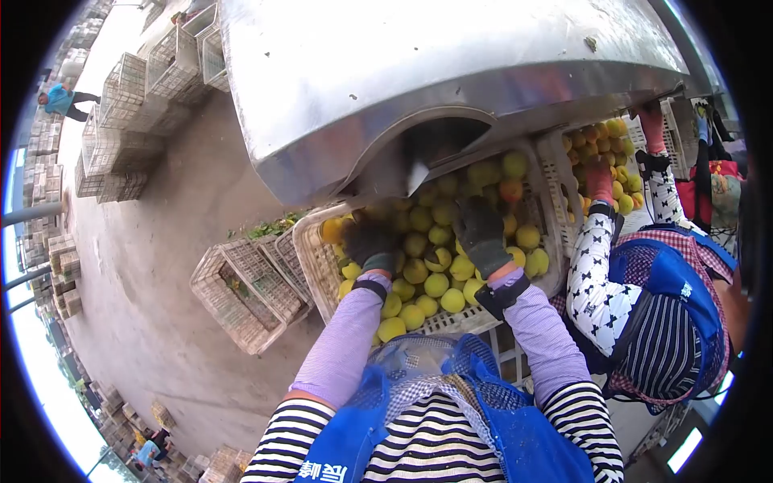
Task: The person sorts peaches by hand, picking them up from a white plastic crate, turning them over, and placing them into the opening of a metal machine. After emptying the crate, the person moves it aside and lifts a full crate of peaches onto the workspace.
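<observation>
A white plastic crate (310, 256) full of yellow-green peaches (436, 284) stands in front of me, partly under a metal machine housing (451, 48). My left hand (370, 243), in a dark glove, rests over the peaches on the crate's left side; its fingertips are lost in shadow and among the fruit. Also gloved, my right hand (481, 235) lies on the peaches toward the right side, its fingers stretched forward and touching the fruit. No peach shows clearly held in either hand. Something blurred hangs in the housing's dark opening (431, 145).
To the right, a co-worker (644, 298) reaches into another crate of peaches (600, 153). White crates (245, 294) sit on the floor at left, with green leaves behind them. Stacked crates (125, 88) stand farther off, near a person in blue (60, 99).
</observation>
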Motion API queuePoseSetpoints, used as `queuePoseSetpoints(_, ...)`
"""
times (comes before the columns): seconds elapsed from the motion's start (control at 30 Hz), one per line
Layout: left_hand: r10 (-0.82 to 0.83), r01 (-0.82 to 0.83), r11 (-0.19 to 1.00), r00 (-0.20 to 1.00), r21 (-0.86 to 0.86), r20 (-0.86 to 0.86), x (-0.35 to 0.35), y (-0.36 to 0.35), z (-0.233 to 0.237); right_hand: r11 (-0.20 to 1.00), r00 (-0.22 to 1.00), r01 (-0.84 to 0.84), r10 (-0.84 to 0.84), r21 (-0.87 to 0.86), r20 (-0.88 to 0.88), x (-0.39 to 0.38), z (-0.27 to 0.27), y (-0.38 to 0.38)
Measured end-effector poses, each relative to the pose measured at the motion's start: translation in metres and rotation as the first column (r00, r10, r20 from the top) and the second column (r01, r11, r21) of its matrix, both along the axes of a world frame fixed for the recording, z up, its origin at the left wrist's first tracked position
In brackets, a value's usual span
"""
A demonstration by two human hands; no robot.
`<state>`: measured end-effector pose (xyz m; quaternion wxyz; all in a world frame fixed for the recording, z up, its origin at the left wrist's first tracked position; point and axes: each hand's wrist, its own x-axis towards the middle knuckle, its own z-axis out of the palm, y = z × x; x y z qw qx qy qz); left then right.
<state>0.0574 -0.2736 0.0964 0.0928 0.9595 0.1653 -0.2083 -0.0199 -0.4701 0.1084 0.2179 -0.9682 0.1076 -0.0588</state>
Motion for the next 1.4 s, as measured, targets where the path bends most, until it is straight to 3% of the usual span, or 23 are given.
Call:
queuePoseSetpoints(0.07, -0.101, 0.093, 0.993, 0.988, 0.070, 0.114, -0.013, 0.015, -0.076, 0.995, 0.959, 0.034, -0.006, 0.093, -0.284, 0.003, -0.001, 0.013)
queuePoseSetpoints(0.13, -0.110, 0.086, 0.986, 0.979, 0.145, 0.169, -0.014, 0.019, -0.063, 0.999, 0.998, -0.040, 0.041, 0.023, -0.039, -0.006, -0.082, 0.023)
queuePoseSetpoints(0.17, -0.172, 0.139, 0.976, 0.964, 0.168, 0.201, -0.013, 0.018, -0.048, 0.989, 0.998, -0.050, 0.042, -0.141, -0.057, -0.001, -0.116, 0.030)
queuePoseSetpoints(0.2, -0.188, 0.172, 0.973, 0.977, 0.151, 0.101, -0.006, 0.019, -0.039, 0.983, 0.996, -0.020, 0.005, -0.181, -0.088, -0.001, -0.130, 0.033)
queuePoseSetpoints(0.27, -0.224, 0.184, 0.964, 0.952, 0.193, 0.209, -0.001, 0.035, -0.067, 0.994, 0.982, -0.020, 0.000, -0.108, -0.189, 0.007, -0.125, 0.034)
queuePoseSetpoints(0.33, -0.209, 0.180, 0.971, 0.956, 0.154, 0.203, -0.001, 0.040, -0.067, 0.996, 0.985, -0.039, 0.026, -0.074, -0.173, 0.004, -0.115, 0.031)
queuePoseSetpoints(0.4, -0.218, 0.202, 0.975, 0.949, 0.093, 0.228, -0.009, 0.031, -0.074, 0.982, 0.994, -0.114, 0.112, -0.152, -0.018, 0.000, -0.113, 0.022)
queuePoseSetpoints(0.43, -0.222, 0.210, 0.975, 0.940, 0.072, 0.260, -0.013, 0.033, -0.080, 0.994, 0.984, -0.085, 0.095, 0.072, -0.150, 0.004, -0.105, 0.018)
queuePoseSetpoints(0.5, -0.274, 0.274, 0.962, 0.961, -0.010, 0.034, -0.001, 0.048, -0.057, 0.872, 0.900, 0.060, 0.163, 0.485, -0.403, 0.014, -0.053, 0.017)
queuePoseSetpoints(0.53, -0.177, 0.156, 0.933, 0.983, -0.325, -0.039, 0.000, 0.063, -0.050, 0.749, 0.929, 0.116, 0.150, 0.652, -0.338, 0.013, -0.047, 0.019)
queuePoseSetpoints(0.57, -0.117, 0.011, 0.798, 0.984, -0.603, -0.137, 0.001, 0.077, -0.045, 0.592, 0.953, 0.162, 0.114, 0.789, -0.282, 0.008, -0.046, 0.016)
queuePoseSetpoints(0.6, -0.104, -0.155, 0.572, 0.960, -0.806, -0.259, -0.004, 0.086, -0.021, 0.411, 0.967, 0.205, 0.054, 0.888, -0.248, 0.002, -0.011, 0.017)
queuePoseSetpoints(0.67, -0.096, -0.395, 0.131, 0.908, -0.909, -0.408, -0.014, 0.098, 0.032, 0.481, 0.995, -0.008, 0.091, 0.877, -0.041, -0.011, 0.085, 0.031)
queuePoseSetpoints(0.7, -0.116, -0.455, -0.058, 0.887, -0.889, -0.447, -0.021, 0.095, 0.057, 0.654, 0.963, -0.080, 0.246, 0.752, -0.112, -0.023, 0.076, 0.024)
queuePoseSetpoints(0.73, -0.139, -0.498, -0.218, 0.867, -0.839, -0.479, -0.028, 0.090, 0.079, 0.516, 0.969, -0.031, 0.227, 0.856, -0.101, -0.024, 0.088, 0.035)
queuePoseSetpoints(0.77, -0.148, -0.531, -0.324, 0.846, -0.783, -0.512, -0.034, 0.085, 0.098, 0.356, 0.975, 0.019, 0.201, 0.934, -0.096, -0.026, 0.101, 0.046)
queuePoseSetpoints(0.83, -0.062, -0.401, -0.316, 0.913, -0.860, -0.404, -0.045, 0.073, 0.117, 0.060, 0.989, 0.016, 0.149, 0.998, -0.025, -0.014, 0.153, 0.066)
queuePoseSetpoints(0.9, 0.004, -0.203, -0.211, 0.978, -0.956, -0.209, -0.048, 0.073, 0.110, 0.200, 0.988, -0.074, 0.145, 0.977, 0.045, -0.016, 0.131, 0.069)
queuePoseSetpoints(0.93, 0.063, -0.362, -0.339, 0.912, -0.868, -0.406, -0.050, 0.074, 0.118, 0.281, 0.988, -0.106, 0.136, 0.954, 0.069, -0.017, 0.128, 0.069)
queuePoseSetpoints(1.03, 0.096, -0.308, -0.264, 0.935, -0.914, -0.342, -0.049, 0.072, 0.138, 0.640, 0.952, -0.298, 0.149, 0.708, 0.266, -0.023, 0.137, 0.062)
queuePoseSetpoints(1.13, 0.056, -0.293, -0.273, 0.946, -0.916, -0.319, -0.045, 0.068, 0.144, 0.721, 0.958, -0.281, 0.174, 0.633, 0.228, -0.027, 0.164, 0.061)
queuePoseSetpoints(1.23, 0.082, -0.150, -0.186, 0.983, -0.971, -0.167, -0.040, 0.057, 0.154, 0.862, 0.969, -0.240, 0.185, 0.447, 0.163, -0.029, 0.162, 0.068)
queuePoseSetpoints(1.4, 0.098, -0.152, -0.249, 0.979, -0.957, -0.181, -0.023, 0.044, 0.180, 0.805, 0.946, -0.169, -0.030, 0.568, 0.323, 0.007, 0.153, 0.072)
